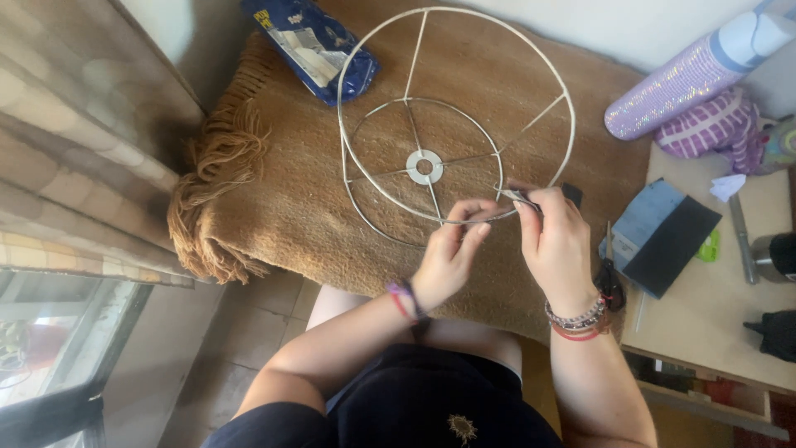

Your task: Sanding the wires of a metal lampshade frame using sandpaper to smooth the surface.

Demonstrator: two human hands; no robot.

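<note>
White wire frame (454, 116), a lampshade skeleton of two rings joined by struts, lies on the brown blanket (315, 207) in front of me, rings flat, its axis pointing up toward the camera. I take the centre washer (424, 166) as landmark.

Both hands sit on the near side of the washer, at the frame's near rim. My left hand (452, 253) is just below the washer and a little right of it, fingertips pinched on the rim wire. My right hand (557, 241) is further right of the washer, closed on a thin grey strip (518, 196) that meets the rim beside the left fingertips. A dark bit shows past the right knuckles; I cannot tell what it is.

The hands are close together, nearly touching at the fingertips, both at one spot on the rim. The left is the nearer to the washer.

Far left of the washer: blue packet (319, 50). Far right: glitter roll (688, 79). Near right, on the table (705, 307): blue-black pad (663, 236) and scissors (611, 278).
</note>
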